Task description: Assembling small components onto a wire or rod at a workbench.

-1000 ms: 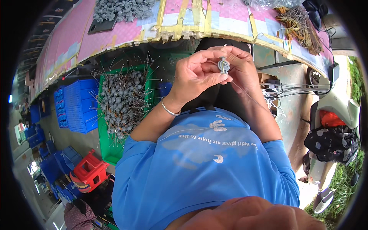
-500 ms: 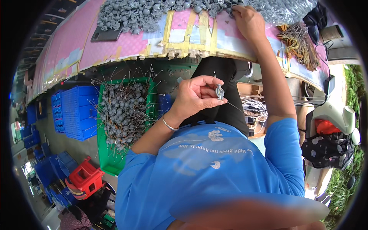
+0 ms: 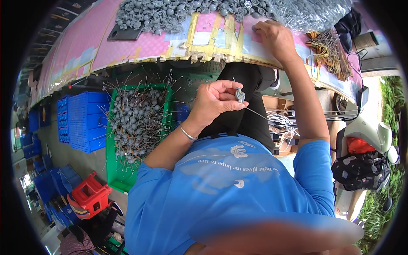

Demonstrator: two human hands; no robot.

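My left hand (image 3: 212,102) is in front of my chest, thumb and fingers closed round a small grey rose-shaped piece (image 3: 240,94). A thin wire (image 3: 257,114) runs out of that piece toward the lower right, and a short tip shows above it. Up on the table, my right hand (image 3: 277,40) is closed in a pinch at the near edge of the pile. A small grey piece (image 3: 254,28) shows at its fingertips, mostly covered. The pile of grey rose-shaped pieces (image 3: 157,15) lies along the far side of the table.
A pink, taped tabletop (image 3: 114,51) has a ragged near edge. On it lie a dark phone (image 3: 124,33), clear plastic wrap (image 3: 310,15) and a wire bundle (image 3: 333,53). A green crate (image 3: 117,176) of wired grey pieces stands left, beside blue crates (image 3: 89,123).
My right hand has drawn back from the pile toward me, with a small grey piece at its fingertips. My left hand stays near the same place, still gripping the rose-shaped piece.
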